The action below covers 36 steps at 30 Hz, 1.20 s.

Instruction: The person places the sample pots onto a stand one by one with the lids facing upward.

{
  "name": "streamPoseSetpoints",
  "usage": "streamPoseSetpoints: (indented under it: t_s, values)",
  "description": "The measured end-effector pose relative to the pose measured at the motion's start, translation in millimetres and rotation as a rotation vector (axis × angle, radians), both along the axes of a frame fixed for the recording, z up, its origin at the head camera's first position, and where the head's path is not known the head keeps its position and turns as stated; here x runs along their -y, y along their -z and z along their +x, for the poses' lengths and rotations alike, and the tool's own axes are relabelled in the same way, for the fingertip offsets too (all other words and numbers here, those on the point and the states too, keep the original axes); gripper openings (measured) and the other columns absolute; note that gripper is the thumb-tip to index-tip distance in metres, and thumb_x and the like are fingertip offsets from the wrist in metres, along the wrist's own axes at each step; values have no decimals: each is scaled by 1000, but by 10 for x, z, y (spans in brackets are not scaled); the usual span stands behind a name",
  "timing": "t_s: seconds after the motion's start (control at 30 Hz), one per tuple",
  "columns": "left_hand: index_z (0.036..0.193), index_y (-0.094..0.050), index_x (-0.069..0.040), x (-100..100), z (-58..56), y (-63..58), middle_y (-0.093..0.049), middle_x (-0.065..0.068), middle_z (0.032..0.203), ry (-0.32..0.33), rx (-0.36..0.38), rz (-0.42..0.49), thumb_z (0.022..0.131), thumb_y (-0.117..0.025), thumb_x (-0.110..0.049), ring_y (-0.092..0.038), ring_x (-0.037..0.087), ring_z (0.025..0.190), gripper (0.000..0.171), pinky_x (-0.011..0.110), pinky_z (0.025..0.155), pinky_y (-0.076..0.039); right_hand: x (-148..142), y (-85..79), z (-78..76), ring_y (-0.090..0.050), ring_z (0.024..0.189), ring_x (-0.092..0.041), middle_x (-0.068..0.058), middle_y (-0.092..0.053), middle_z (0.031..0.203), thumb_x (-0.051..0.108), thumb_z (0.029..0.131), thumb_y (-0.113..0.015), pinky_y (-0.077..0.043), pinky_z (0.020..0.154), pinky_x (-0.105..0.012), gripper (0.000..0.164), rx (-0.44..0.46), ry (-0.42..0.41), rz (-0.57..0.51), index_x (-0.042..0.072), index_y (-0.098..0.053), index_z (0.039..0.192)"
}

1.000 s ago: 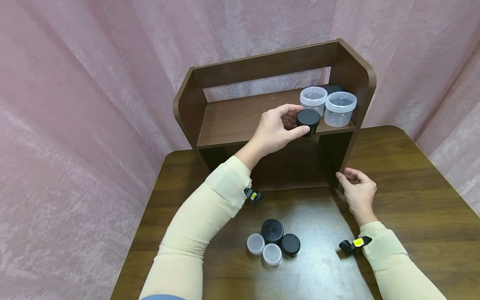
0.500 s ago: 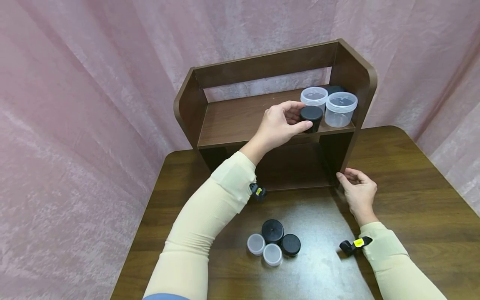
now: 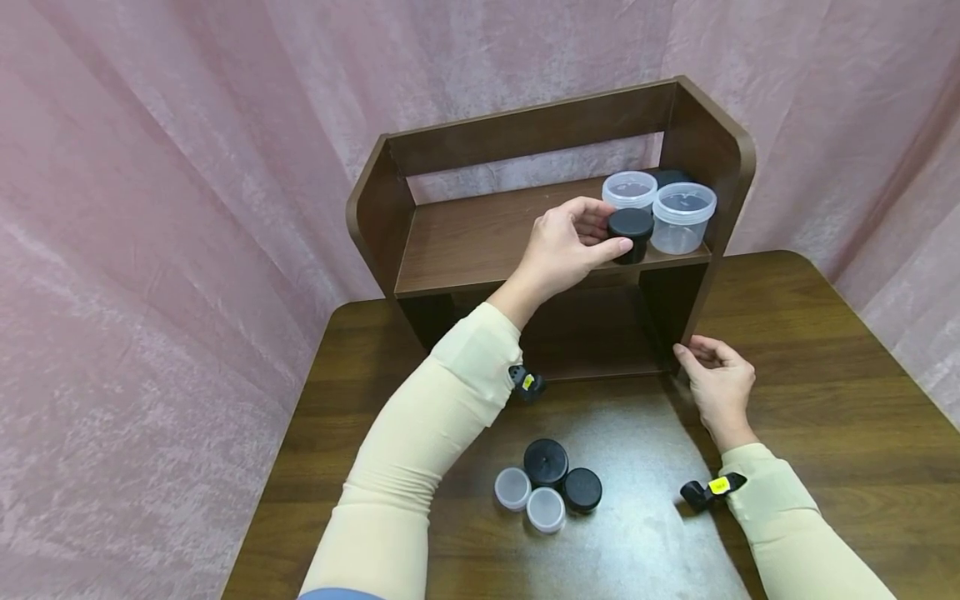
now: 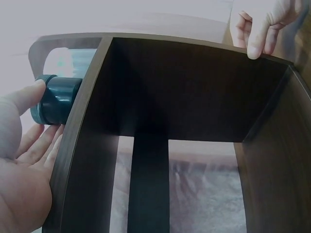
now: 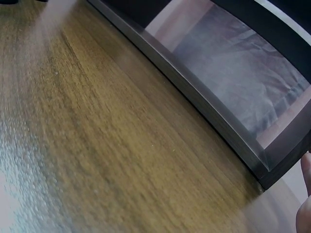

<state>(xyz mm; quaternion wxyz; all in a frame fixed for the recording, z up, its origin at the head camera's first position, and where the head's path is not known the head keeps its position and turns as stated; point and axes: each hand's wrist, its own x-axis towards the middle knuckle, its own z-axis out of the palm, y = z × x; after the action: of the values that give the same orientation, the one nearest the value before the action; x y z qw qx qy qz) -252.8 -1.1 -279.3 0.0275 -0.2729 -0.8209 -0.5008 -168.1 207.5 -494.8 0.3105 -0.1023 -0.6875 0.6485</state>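
Left hand (image 3: 566,246): grips black jar (image 3: 630,237), thumb on the near side, fingers bent round the left and far sides; in the left wrist view, presses thumb against the lid's rim.
Black jar: held upright, lid facing up, at the near edge of the upper board (image 3: 472,242); nearer than left clear jar (image 3: 628,192) and just left of right clear jar (image 3: 679,233); cannot tell whether resting on the board or held slightly above.
Right hand (image 3: 720,387): holds the shelf (image 3: 532,131) low on the near edge of the right wall (image 3: 712,158), thumb at the edge, fingers bent along the outer side; mostly cropped at the border of the right wrist view.
Clear jars: stand upright, close together, at the right end of the upper board.
Dark lid (image 3: 671,178): behind both clear jars, near the right wall; mostly hidden.
Shelf: dark brown, on the far part of the table (image 3: 802,375), with a rail along the far side.
Big black jar (image 3: 546,461): on the table, nearer than the shelf; farthest in a close group of four.
Small black jar (image 3: 582,490): right in that group.
Left pale jar (image 3: 513,488): left in the group.
Near pale jar (image 3: 546,509): nearest in the group.
Table: brown wood grain, with bright glare right of the group.
Sleeves (image 3: 420,442): cream, with a small black camera (image 3: 528,384) at each wrist.
Curtain (image 3: 180,275): pink, behind the shelf and at both sides.
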Motion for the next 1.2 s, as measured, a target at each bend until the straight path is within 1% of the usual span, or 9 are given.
streamPoseSetpoints:
  t_s: [0.03,0.1,0.13,0.27,0.33,0.4,0.53,0.9,1.2]
  values:
    - [115,-63,-7,-3,-4,1,-69,2,100,-1,1,3,78,-82,-19,-65,7,85,44,15,76,-51,-8,8,-7,-62,72,-2,7,-69,79,0,76,-78,-47,60,-10,26,0,-2,-5,-13,-68,97]
    - [115,-64,-6,-6,-4,0,-69,2,99,-3,-2,4,78,-82,-19,-65,7,84,43,15,75,-51,-44,92,-54,-62,72,-2,8,-69,79,1,76,-79,-47,60,-10,26,0,-1,-9,-11,-69,97]
    - [115,-64,-7,-7,-3,-2,-69,2,98,-5,-5,2,78,-82,-19,-65,7,83,43,15,75,-51,-46,96,-57,-62,72,-2,8,-69,79,1,76,-79,-47,61,-10,26,1,-1,-10,-11,-69,97]
    - [117,-65,-7,-9,6,-10,-70,2,96,-14,-17,-8,78,-81,-20,-65,7,82,43,15,73,-51,-97,225,-131,-62,73,-2,9,-69,80,2,76,-80,-47,61,-10,27,7,5,1,-9,-69,98]
    - [117,-65,-7,-13,11,-13,-70,2,96,-18,-20,-14,79,-81,-20,-65,7,82,44,15,73,-51,-99,227,-134,-62,74,-3,9,-68,80,3,76,-80,-47,61,-10,27,14,8,11,-9,-69,98]
    - [117,-65,-7,-20,13,-13,-70,2,96,-21,-23,-15,79,-81,-20,-65,7,82,44,15,73,-51,-120,281,-162,-62,74,-3,10,-67,80,5,76,-80,-47,61,-10,27,16,13,16,-7,-70,98]
    - [117,-66,-8,-34,19,-10,-70,1,97,-33,-24,-14,79,-81,-20,-65,6,82,43,15,73,-50,-126,300,-163,-62,75,-3,11,-67,81,7,76,-81,-47,61,-10,26,19,21,23,-5,-71,97]
    - [116,-65,-8,-56,27,7,-70,2,98,-45,12,28,79,-81,-19,-65,5,83,42,14,74,-51,-130,296,-146,-61,76,-3,12,-67,81,10,77,-81,-46,60,-10,27,34,26,40,-4,-71,98]
    - [116,-65,-7,-46,38,7,-70,3,98,-46,10,40,79,-81,-17,-65,6,83,42,14,75,-51,-134,291,-143,-62,76,-3,10,-68,82,7,76,-81,-46,61,-10,26,10,14,25,-4,-71,98]
